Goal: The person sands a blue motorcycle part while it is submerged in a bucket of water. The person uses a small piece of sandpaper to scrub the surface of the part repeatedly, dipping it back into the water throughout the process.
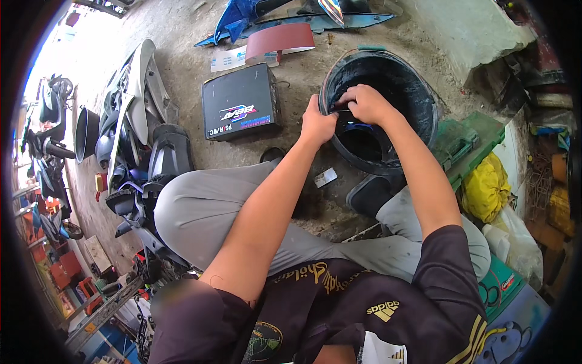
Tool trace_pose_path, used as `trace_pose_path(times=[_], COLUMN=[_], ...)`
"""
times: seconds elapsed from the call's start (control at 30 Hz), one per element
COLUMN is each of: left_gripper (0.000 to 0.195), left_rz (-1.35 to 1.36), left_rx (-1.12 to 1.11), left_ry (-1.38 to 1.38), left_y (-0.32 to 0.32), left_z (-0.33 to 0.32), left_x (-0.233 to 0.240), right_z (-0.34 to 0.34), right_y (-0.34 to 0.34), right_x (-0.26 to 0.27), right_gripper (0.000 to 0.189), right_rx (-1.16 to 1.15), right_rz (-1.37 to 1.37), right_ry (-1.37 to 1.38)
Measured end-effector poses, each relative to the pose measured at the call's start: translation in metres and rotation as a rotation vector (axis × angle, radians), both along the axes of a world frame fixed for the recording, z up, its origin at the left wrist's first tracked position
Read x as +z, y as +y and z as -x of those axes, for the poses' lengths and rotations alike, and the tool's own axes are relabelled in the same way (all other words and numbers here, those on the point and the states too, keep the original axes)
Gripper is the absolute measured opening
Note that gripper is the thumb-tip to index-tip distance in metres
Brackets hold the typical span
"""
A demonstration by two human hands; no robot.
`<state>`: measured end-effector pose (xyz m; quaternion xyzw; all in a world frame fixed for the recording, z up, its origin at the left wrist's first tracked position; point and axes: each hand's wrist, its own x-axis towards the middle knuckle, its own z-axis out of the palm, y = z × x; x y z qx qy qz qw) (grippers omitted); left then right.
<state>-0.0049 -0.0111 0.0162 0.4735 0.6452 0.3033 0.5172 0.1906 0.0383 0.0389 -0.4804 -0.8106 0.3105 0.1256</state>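
Before me on the floor stands a black bucket with a wire handle and a green grip. A glossy black curved panel lies partly inside it, at the near left of the opening. My left hand is at the bucket's left rim, its thumb on the panel's edge and its fingers hidden behind. Just inside the rim, my right hand reaches down with curled fingers against the panel's upper end. Whether those fingers pinch anything small is hidden. The bottom of the bucket is dark.
A black box stands left of the bucket, with curled red sandpaper and blue fairing panels beyond. Motorcycle plastics lie at left. Right of the bucket are a green case and a yellow bag.
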Motion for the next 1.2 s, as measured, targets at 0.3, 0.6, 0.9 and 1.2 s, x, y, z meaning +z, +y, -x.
trace_pose_path(times=[0.3, 0.6, 0.9, 1.2], left_gripper=[0.051, 0.05, 0.05, 0.051], left_rz=[-0.005, -0.023, 0.003, -0.016], left_rx=[0.002, 0.006, -0.019, -0.007], left_ry=[-0.011, 0.026, 0.061, 0.048], left_y=[0.001, -0.001, 0.0, 0.0], left_z=[-0.004, -0.004, -0.002, -0.001], left_x=[0.004, 0.0, 0.001, 0.002], right_z=[-0.005, 0.002, 0.006, 0.009], right_y=[0.001, -0.001, 0.0, 0.003], right_x=[-0.01, -0.015, -0.014, -0.01], right_gripper=[0.031, 0.037, 0.039, 0.038], right_rx=[-0.034, -0.082, -0.025, -0.098], right_rz=[-0.008, 0.111, 0.214, 0.25], right_ry=[0.011, 0.056, 0.116, 0.061])
